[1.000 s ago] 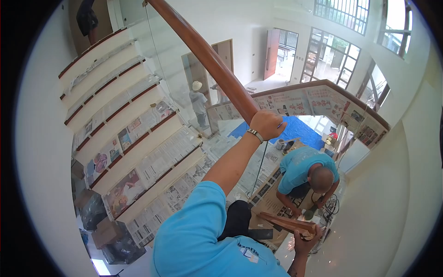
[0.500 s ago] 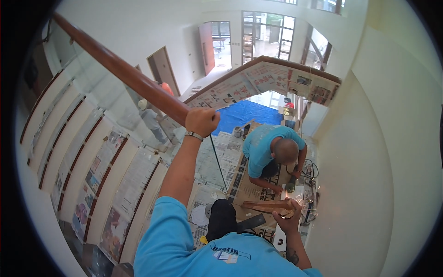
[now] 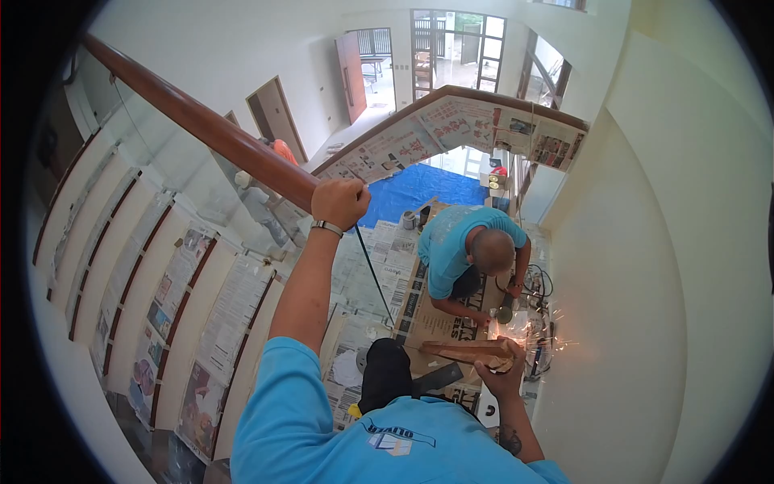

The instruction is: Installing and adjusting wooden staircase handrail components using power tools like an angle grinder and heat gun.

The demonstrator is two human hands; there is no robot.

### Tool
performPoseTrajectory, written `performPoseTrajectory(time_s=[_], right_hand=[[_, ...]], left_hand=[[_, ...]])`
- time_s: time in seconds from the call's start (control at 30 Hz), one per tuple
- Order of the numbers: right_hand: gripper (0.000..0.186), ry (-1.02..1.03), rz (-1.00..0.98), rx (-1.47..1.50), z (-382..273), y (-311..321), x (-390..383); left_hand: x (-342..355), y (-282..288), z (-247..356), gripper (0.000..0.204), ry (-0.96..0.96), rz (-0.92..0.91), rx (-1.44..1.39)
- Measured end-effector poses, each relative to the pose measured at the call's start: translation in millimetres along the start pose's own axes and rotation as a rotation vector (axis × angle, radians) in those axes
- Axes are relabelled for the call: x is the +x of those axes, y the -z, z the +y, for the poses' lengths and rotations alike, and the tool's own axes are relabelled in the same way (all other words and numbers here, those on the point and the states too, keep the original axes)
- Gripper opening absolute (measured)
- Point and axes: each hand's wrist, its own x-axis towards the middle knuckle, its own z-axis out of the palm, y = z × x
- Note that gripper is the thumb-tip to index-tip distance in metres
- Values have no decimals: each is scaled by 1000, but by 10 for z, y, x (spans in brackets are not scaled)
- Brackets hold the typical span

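Observation:
My left hand (image 3: 340, 202) is closed over the lower end of a reddish-brown wooden handrail (image 3: 205, 125), which slopes up to the far left. A watch strap circles that wrist. Down at the right, my right hand (image 3: 501, 376) grips one end of a short wooden piece (image 3: 458, 349) of similar colour. Its held end looks rough and pale, and the piece points left across my front. Just beyond it a crouching co-worker (image 3: 468, 250) in a blue shirt holds an angle grinder (image 3: 505, 311), with sparks (image 3: 516, 331) flying near my right hand.
Stairs (image 3: 173, 298) covered with newspaper descend along the left, beside a glass panel (image 3: 363, 258). Cardboard (image 3: 423, 319) lies under the co-worker. Cables (image 3: 542, 281) run by the right wall (image 3: 613, 306). A blue tarp (image 3: 427, 192) and a papered railing (image 3: 459, 125) are farther off.
The sparks from the grinder have grown and spread to the right. The whole view has shifted slightly; both my hands keep their holds.

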Motion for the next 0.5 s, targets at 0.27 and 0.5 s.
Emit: performPoseTrajectory(time_s=[0.27,0.5], right_hand=[[88,7,33,52,-7,-19,35],[83,13,18,46,-76,-15,108]], left_hand=[[5,-8,1,25,9,-16,22],[19,-14,13,23,-12,31,11]])
